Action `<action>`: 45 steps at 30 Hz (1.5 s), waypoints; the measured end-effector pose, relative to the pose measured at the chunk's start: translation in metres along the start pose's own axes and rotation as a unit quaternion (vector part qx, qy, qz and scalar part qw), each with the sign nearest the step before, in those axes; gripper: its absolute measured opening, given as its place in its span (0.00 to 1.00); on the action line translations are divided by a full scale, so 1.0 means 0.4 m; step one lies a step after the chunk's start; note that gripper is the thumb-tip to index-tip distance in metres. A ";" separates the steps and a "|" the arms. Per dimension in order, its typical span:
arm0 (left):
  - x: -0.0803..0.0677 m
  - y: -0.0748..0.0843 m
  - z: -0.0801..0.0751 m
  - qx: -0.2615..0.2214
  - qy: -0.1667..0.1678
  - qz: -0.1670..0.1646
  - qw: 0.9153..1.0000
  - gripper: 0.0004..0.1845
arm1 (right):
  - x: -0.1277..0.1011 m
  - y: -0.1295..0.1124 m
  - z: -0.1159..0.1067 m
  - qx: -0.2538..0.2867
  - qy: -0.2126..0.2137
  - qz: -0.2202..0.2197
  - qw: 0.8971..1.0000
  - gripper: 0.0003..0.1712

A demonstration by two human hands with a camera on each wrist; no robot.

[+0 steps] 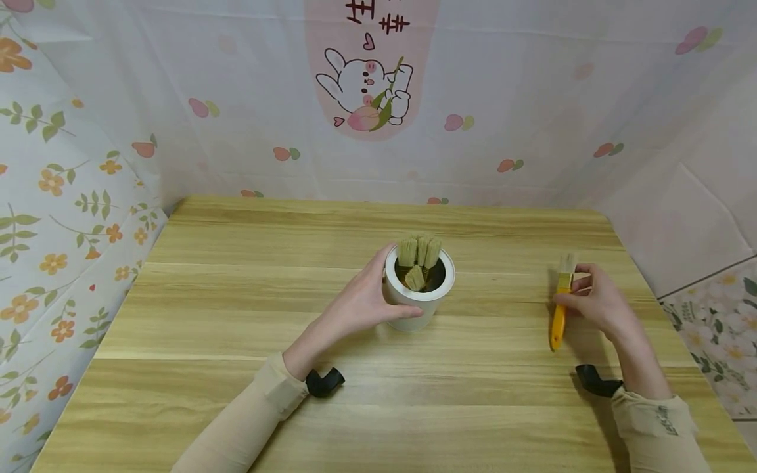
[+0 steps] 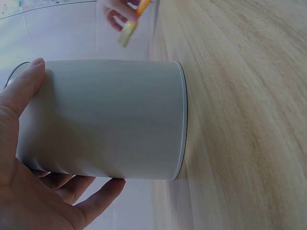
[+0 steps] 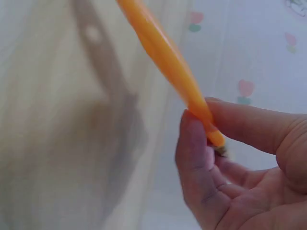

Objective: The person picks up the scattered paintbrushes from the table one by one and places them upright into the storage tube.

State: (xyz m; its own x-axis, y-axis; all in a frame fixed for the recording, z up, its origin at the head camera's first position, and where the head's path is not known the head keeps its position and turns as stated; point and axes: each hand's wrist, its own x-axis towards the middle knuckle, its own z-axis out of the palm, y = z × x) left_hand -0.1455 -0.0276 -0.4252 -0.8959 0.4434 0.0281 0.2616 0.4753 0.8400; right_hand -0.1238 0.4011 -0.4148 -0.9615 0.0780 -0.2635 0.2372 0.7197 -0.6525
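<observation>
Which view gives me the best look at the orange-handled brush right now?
The head view: it shows the whole orange-handled brush, bristles to handle tip, pinched in the right hand beside the white cup. The right wrist view shows only a blurred stretch of handle between fingers. The left wrist view catches just the bristle end, far off.

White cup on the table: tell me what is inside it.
The white cup holds four brushes standing bristles up, three at the back, one lower in front. Their handles and the cup's bottom are hidden by its wall. The left hand grips its side.
</observation>
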 end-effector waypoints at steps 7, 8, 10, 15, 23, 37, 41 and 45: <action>-0.001 0.001 -0.001 0.003 0.000 -0.001 1.000 0.63 | -0.022 -0.101 0.012 0.036 0.083 -0.087 0.992 0.48; -0.001 0.001 -0.001 0.004 0.000 -0.002 1.000 0.63 | -0.026 -0.121 0.015 0.040 0.096 -0.099 0.990 0.47; -0.002 0.000 -0.002 0.005 0.000 -0.002 1.000 0.64 | -0.035 -0.163 0.021 0.050 0.121 -0.121 0.984 0.46; 0.000 -0.002 0.000 0.004 -0.002 -0.001 1.000 0.63 | -0.060 -0.261 0.041 0.090 0.171 -0.171 0.966 0.43; 0.002 -0.005 0.003 0.003 -0.002 0.004 1.000 0.62 | -0.092 -0.398 0.093 0.341 0.175 -0.317 0.867 0.35; 0.002 -0.004 0.001 -0.003 0.002 0.022 1.000 0.60 | -0.096 -0.484 0.191 0.321 0.166 -0.383 0.850 0.30; 0.004 -0.003 0.000 -0.009 0.003 0.029 1.000 0.59 | -0.097 -0.483 0.204 0.261 0.158 -0.376 0.875 0.28; 0.004 -0.003 0.001 -0.015 0.002 0.031 0.999 0.59 | -0.099 -0.482 0.211 0.191 0.158 -0.349 0.904 0.28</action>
State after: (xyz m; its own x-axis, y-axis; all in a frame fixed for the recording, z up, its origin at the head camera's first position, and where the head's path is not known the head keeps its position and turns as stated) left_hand -0.1470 -0.0271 -0.4262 -0.8804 0.4671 0.0824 0.3052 0.4248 0.8523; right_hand -0.1197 0.2011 -0.3383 -0.8727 -0.0673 0.4836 -0.4701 0.3831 -0.7951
